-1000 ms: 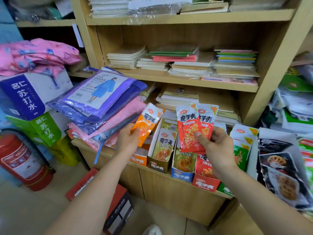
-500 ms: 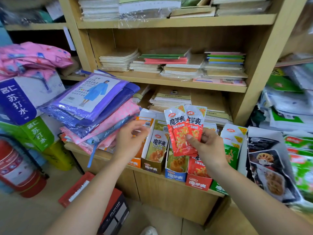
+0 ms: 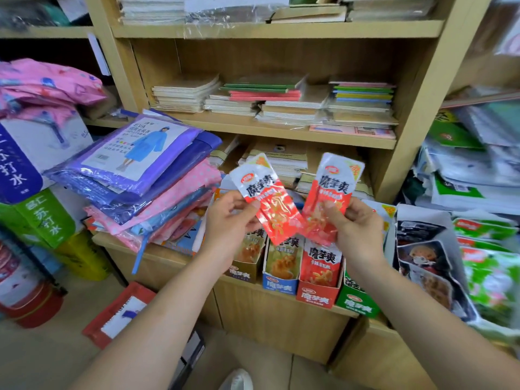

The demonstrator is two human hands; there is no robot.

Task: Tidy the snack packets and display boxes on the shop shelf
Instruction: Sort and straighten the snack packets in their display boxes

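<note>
The left hand [image 3: 228, 220] is pinching a tilted red packet [image 3: 267, 198] by its lower left edge, thumb pressing on the front and the other fingers curling behind, so that its white top is leaning left. The right hand [image 3: 357, 226] is gripping a second red packet [image 3: 332, 192] the same way, holding it nearly upright. The two packets' lower corners are overlapping in the view, in the air just above a row of open display boxes standing along the near edge of the wooden shelf [image 3: 168, 257]: from left to right, a brown box [image 3: 242, 273], blue box [image 3: 280, 284], red box [image 3: 318, 298] and green box [image 3: 356, 304]. Bagged raincoats [image 3: 140, 164] are lying stacked to the left, notebooks [image 3: 275, 99] are piling up on the far shelf, and dark snack bags [image 3: 427, 257] are leaning at the right.
</note>
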